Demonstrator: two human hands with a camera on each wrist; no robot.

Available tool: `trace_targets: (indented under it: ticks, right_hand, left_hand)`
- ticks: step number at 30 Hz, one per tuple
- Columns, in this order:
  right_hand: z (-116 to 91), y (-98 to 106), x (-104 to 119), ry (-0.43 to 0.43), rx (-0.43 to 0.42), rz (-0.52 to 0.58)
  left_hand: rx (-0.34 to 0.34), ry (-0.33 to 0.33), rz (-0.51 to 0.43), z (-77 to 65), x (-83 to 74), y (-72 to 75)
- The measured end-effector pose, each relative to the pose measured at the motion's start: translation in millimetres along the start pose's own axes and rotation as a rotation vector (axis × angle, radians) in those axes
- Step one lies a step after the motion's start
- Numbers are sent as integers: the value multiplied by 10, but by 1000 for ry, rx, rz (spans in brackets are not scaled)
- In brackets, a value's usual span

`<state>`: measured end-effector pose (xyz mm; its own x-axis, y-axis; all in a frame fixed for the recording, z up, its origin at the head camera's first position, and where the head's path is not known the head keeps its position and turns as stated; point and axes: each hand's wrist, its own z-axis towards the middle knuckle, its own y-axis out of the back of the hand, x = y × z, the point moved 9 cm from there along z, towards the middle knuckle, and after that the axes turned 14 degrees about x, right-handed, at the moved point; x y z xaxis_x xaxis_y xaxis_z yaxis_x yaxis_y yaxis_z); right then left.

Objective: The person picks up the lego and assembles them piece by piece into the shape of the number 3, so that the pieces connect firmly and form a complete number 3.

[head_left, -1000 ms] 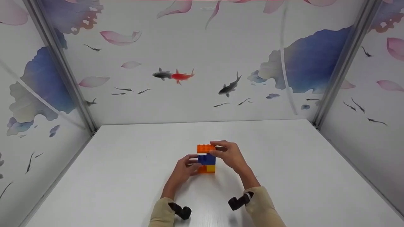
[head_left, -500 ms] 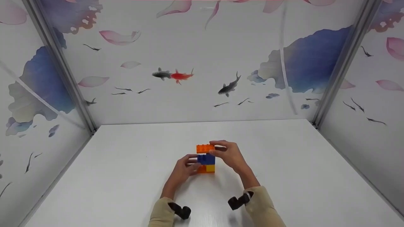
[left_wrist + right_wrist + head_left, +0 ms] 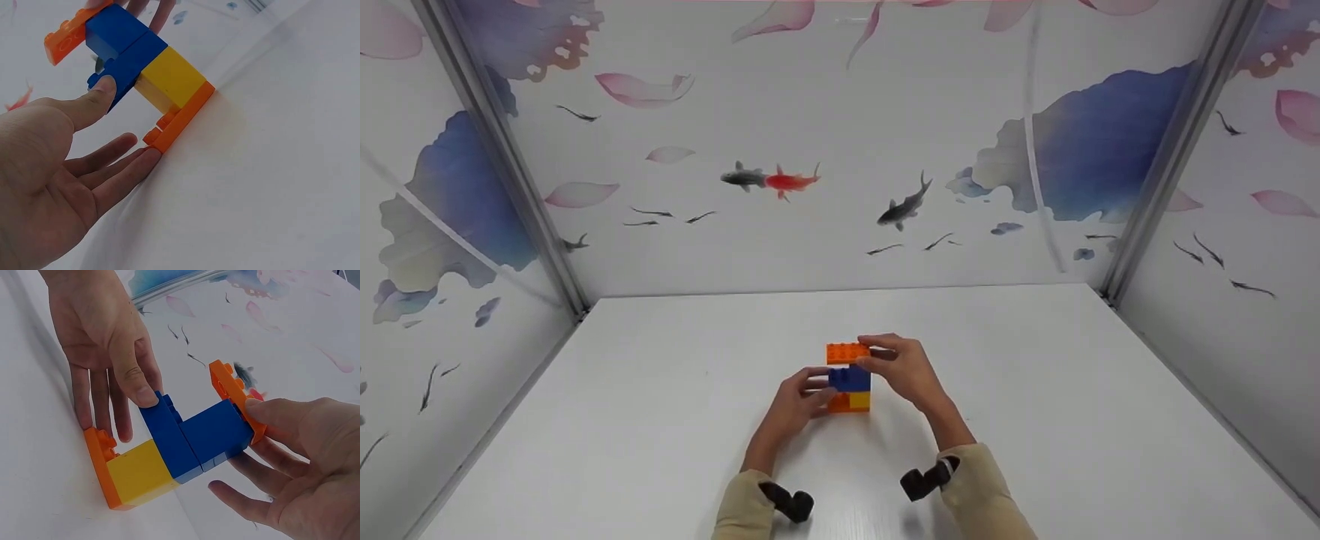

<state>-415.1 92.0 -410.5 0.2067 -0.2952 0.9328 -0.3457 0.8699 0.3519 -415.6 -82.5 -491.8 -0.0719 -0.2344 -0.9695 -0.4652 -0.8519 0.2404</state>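
A stepped stack of toy building bricks stands in the middle of the head view. Its base is a thin orange brick (image 3: 183, 125) on the white table, with a yellow brick (image 3: 140, 473) on one end. Over the yellow lies a long blue brick (image 3: 171, 447), then a shorter blue brick (image 3: 216, 433). An orange brick (image 3: 842, 352) tops the stack and juts out to the left. My left hand (image 3: 795, 405) pinches the long blue brick, thumb on its studded side, lower fingers touching the base. My right hand (image 3: 911, 371) pinches the top orange brick at its right end.
The white table (image 3: 622, 420) is enclosed by a back wall (image 3: 840, 247) and side walls printed with fish and petals. Metal posts (image 3: 1177, 150) mark the corners. Both sleeves (image 3: 982, 487) carry small black wrist cameras (image 3: 787, 501).
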Motion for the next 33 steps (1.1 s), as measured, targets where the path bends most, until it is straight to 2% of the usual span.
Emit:
trace_targets:
  ticks: [4,9,17,24,33]
  right_hand:
    - [-8,-1,24,26,11,-11]
    - [-5,0,16,18,15,-17]
    - [21,7,-53,5,17,39]
    - [37,-1,-115,-42,0,88]
    - [39,-7,-152,-90,6,51]
  left_hand:
    - [0,0,-20,6,16,-4]
    - [4,-5,-18,11,14,-3]
    - [2,-2,-11,11,19,-4]
    - [5,-8,11,3,-4,6]
    - [5,18,-11,10,26,-6]
